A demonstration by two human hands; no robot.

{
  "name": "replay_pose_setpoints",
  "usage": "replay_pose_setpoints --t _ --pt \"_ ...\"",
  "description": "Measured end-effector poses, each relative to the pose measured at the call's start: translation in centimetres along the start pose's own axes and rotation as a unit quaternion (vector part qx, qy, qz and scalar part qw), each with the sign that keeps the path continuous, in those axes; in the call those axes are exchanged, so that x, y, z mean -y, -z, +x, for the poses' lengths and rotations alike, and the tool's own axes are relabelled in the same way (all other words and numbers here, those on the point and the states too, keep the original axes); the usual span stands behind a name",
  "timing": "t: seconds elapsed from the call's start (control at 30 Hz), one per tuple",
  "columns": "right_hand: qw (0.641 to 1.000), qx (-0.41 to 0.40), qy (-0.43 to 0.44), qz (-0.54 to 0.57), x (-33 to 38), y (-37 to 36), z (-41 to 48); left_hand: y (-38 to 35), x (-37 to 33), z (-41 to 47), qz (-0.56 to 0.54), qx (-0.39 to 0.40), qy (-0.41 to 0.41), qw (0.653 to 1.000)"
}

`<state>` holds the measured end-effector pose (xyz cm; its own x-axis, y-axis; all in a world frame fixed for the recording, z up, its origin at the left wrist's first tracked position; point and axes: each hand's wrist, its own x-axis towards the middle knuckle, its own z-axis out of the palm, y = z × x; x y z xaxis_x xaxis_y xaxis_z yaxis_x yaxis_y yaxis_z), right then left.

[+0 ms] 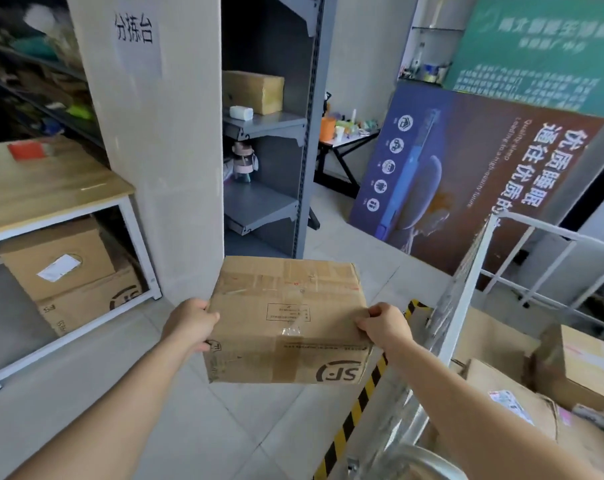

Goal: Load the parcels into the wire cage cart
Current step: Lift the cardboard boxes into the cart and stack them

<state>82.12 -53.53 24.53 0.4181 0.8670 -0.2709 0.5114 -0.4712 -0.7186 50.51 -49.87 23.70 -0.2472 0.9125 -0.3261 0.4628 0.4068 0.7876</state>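
A brown cardboard parcel (pixel 286 317) with an SF logo and tape strips hangs in the air before me, over the tiled floor. My left hand (pixel 191 323) grips its left edge and my right hand (pixel 385 327) grips its right edge. The wire cage cart (pixel 466 271) stands to the right, its white frame and mesh side just beyond my right hand. Several cardboard parcels (pixel 515 400) lie inside the cart.
A wooden sorting table (pixel 47 188) stands at the left with two boxes (pixel 68 271) stored under it. A white pillar (pixel 162 150) and grey metal shelving (pixel 269 133) are ahead. Large printed boards (pixel 466 168) lean against the right wall. Yellow-black hazard tape (pixel 359 400) runs along the floor.
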Motion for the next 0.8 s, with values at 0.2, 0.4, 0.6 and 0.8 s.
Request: replay_pose_setpoints --t 0.2,0.4,0.6,0.8 --pt "0.998 -0.056 -0.033 0.017 3.7 2.1 9.9 -3.6 -8.6 10.9 0.035 0.046 -0.059 0.997" --pt "0.985 -0.142 -0.075 0.064 6.2 5.4 17.3 -8.6 -18.9 20.5 0.048 0.104 -0.136 0.984" --pt "0.959 -0.232 -0.113 0.119 5.3 11.7 23.3 -17.2 -29.2 25.7 0.058 0.154 -0.195 0.967" --pt "0.929 -0.32 -0.133 0.128 2.3 20.0 29.6 -28.4 -39.1 27.9 0.062 0.21 -0.267 0.939"
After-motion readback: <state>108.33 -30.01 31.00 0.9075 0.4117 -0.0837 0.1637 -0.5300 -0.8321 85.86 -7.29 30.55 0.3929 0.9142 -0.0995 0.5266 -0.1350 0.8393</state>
